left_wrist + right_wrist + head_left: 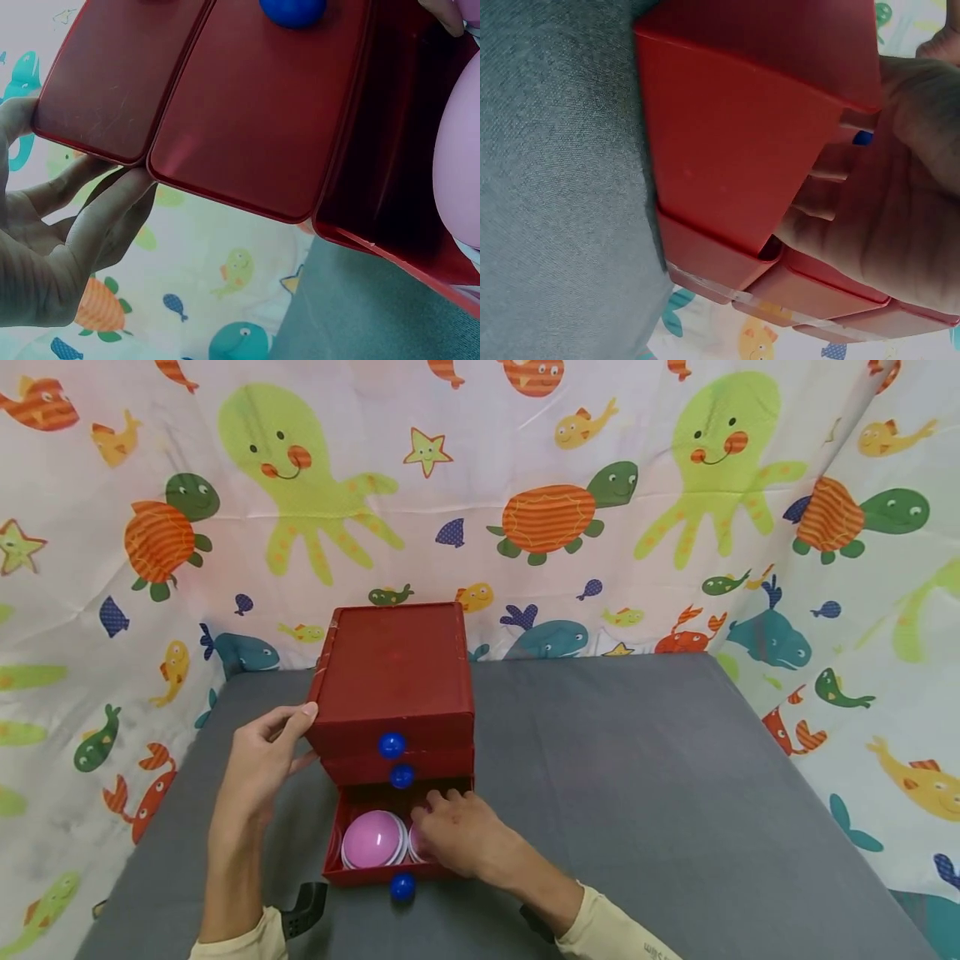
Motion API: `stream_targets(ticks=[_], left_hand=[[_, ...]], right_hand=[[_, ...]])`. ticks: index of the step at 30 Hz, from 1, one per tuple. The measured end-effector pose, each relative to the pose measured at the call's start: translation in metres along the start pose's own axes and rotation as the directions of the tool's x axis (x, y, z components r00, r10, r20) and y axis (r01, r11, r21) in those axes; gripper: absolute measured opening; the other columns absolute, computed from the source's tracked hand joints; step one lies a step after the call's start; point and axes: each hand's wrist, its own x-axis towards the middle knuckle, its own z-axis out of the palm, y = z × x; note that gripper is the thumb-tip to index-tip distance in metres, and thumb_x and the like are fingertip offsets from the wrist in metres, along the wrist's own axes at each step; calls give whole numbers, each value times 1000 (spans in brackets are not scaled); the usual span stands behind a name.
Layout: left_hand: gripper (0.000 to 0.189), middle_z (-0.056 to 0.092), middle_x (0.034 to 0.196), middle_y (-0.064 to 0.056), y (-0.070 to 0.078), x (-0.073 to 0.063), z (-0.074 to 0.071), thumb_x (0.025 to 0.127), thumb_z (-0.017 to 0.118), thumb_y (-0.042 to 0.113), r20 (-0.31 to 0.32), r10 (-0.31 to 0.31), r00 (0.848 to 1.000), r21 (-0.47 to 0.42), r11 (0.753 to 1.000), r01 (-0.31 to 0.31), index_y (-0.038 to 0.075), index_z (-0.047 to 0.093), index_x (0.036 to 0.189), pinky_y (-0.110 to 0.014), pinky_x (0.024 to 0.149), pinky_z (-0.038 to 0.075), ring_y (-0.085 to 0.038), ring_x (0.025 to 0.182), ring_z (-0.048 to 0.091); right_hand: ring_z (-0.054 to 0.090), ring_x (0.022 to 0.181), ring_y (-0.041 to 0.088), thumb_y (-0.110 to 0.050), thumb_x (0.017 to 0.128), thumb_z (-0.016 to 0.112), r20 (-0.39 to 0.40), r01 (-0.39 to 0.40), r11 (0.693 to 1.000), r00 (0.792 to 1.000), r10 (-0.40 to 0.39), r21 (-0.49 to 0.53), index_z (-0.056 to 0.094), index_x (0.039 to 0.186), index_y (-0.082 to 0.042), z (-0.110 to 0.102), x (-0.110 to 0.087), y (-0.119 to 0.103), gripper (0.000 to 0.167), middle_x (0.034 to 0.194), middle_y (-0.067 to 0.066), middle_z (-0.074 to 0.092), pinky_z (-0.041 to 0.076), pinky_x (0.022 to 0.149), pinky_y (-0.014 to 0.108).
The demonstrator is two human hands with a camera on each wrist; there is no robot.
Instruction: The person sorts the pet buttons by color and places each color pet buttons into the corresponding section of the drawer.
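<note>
A red drawer box (393,660) with blue round knobs stands on the grey table. Its bottom drawer (360,878) is pulled out; the two above are closed. My left hand (262,760) grips the box's upper left edge, thumb on top and fingers against the side. Inside the drawer lies a pink round piece (372,839) with white rims, perhaps stacked dishes. A second pink round piece (418,843) beside it is mostly hidden under my right hand (461,833). That hand reaches over the drawer's right wall, fingers inside; whether they hold the piece is hidden.
Grey cloth (600,777) covers the table around the box. A curtain (465,435) printed with sea animals hangs behind and along both sides. The open drawer's blue knob (402,887) juts out at the front.
</note>
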Motion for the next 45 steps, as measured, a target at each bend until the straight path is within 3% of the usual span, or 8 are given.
stream_targets(ticks=[9,13,17,20,22,27,30,45], left_hand=[[65,51,153,-18,-5,5,-3,107,50,53,17,0,1000,2,1000,0,2,55,146,-36,96,57,-31,135,50],[66,49,155,-19,-7,4,-4,106,50,54,17,-22,1000,4,1000,22,3,54,148,-37,97,56,-33,137,50],[66,50,155,-18,-7,1,-6,106,50,54,21,-20,1000,16,1000,19,4,53,150,-37,98,55,-34,137,51],[66,52,153,-17,-6,1,-9,106,50,54,18,-7,1000,15,1000,7,4,53,149,-34,97,56,-32,134,54],[66,52,153,-17,-6,1,-8,106,50,54,20,-8,1000,14,1000,7,4,53,149,-34,96,56,-33,134,54],[69,50,156,-19,-5,0,-6,105,52,55,20,-31,999,5,999,31,4,52,151,-38,99,54,-37,137,53],[69,50,156,-19,-5,-1,-6,105,52,55,21,-36,999,-5,999,37,4,52,152,-38,99,54,-37,138,52],[69,50,153,-13,-2,8,-6,104,56,53,60,-39,997,-56,997,43,1,54,149,-22,88,63,-21,128,55]], right_hand=[[62,81,20,-30,96,74,0,-27,1000,1000,27,-15,67,118,-22,5,6,-5,24,107,4,67,59,73,29],[63,81,18,-36,95,75,-205,9,996,978,-28,-94,69,112,-22,9,-1,-9,23,104,3,67,57,69,28],[63,79,8,-32,97,74,-583,136,991,807,-99,19,74,102,-21,14,-6,-25,12,97,-3,68,54,69,15],[62,72,-1,-28,98,72,-681,316,945,710,-178,83,77,97,-19,17,-10,-42,10,88,-8,70,51,70,4],[61,68,-3,-27,100,69,-629,359,932,735,-252,46,77,95,-21,20,-15,-52,11,83,-10,70,49,67,1],[53,64,-2,-29,100,71,-338,339,939,879,-337,-56,75,101,-24,27,-22,-61,7,90,-11,66,32,51,4],[49,64,2,-33,99,72,-235,313,944,915,-328,-101,76,105,-25,30,-24,-60,11,95,-9,64,29,47,9],[57,62,11,-12,91,76,-491,72,972,853,-177,-225,71,79,-19,43,11,-28,15,90,-6,63,46,45,22]])
